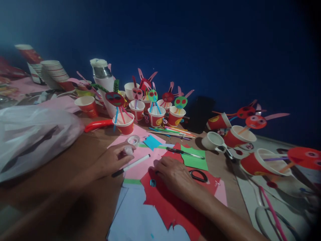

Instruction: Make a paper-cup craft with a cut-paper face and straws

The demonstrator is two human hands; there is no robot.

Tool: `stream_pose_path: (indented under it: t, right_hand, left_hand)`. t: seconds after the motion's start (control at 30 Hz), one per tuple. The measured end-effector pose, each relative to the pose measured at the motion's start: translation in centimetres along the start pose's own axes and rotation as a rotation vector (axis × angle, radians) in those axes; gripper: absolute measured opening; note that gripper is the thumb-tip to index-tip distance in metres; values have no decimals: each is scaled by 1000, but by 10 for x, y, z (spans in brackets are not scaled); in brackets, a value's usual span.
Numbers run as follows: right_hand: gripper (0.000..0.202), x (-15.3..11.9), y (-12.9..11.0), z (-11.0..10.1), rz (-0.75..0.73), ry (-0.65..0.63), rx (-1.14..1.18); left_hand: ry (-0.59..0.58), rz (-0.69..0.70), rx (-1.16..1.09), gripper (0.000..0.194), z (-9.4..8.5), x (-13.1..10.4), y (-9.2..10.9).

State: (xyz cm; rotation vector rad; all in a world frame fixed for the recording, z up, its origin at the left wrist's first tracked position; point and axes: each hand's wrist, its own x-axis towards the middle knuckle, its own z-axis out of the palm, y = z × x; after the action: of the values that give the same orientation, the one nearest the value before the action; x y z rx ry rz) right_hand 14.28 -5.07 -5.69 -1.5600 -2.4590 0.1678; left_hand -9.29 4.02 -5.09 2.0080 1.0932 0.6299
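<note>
My left hand (pixel 112 159) is curled with thumb and fingers around a small whitish translucent piece (pixel 128 150), too blurred to name. Beside it lie a clear tape roll (pixel 133 140) and a white marker with a black cap (pixel 132 164). Over a cut sheet of red paper (pixel 165 201), my right hand (pixel 173 172) has its fingers bent down and together; what they hold, if anything, is hidden. Black-handled scissors (pixel 198 175) lie partly behind that hand. A black pen (pixel 185 153) rests across green paper (pixel 197 162), and blue paper (pixel 151 143) lies near the tape.
Red paper cups (pixel 156 118) with paper-faced straw figures stand along the back. More cups lie tipped at right, near a white mug (pixel 213 141). Loose straws (pixel 173 131), a red-handled tool (pixel 99 125), a plastic bag (pixel 37 137) and stacked cups (pixel 55 71) surround the work area.
</note>
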Motion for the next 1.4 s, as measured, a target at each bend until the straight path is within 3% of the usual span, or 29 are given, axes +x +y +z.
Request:
stream_pose_path:
  t: [0.23,0.5,0.73,1.07,1.4]
  right_hand:
    - [15,2,-1,-13,84,-35,143]
    - [21,-1,-2,-26,127,-47,284]
    - [20,-4,0,-27,147,-22,408]
    - [16,-9,0,-21,129,-53,531]
    - [14,-9,2,-16,99,-42,521]
  left_hand:
    - [18,-14,-28,22,1,1,-2]
    - [12,-122,-79,25,5,2,15]
    - [6,37,90,29,5,20,42]
    - [6,148,-15,8,45,69,53]
    - [11,180,-140,7,62,96,55]
